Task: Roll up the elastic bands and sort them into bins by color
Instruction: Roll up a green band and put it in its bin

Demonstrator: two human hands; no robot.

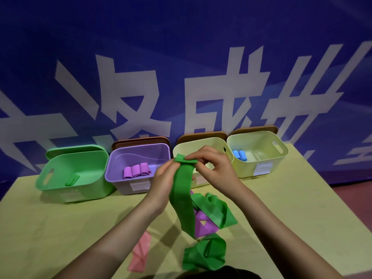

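The green band (182,190) is held above the table (60,228), in front of the bins, its top end folded over and its tail trailing down into the loose pile. The left hand (163,181) pinches the left side of the fold; the right hand (213,166) pinches the right side. Advice: keep both edges aligned, turn evenly, maintain light tension so the roll stays tight. Destination is the green bin (74,174), which holds one green roll (72,180).
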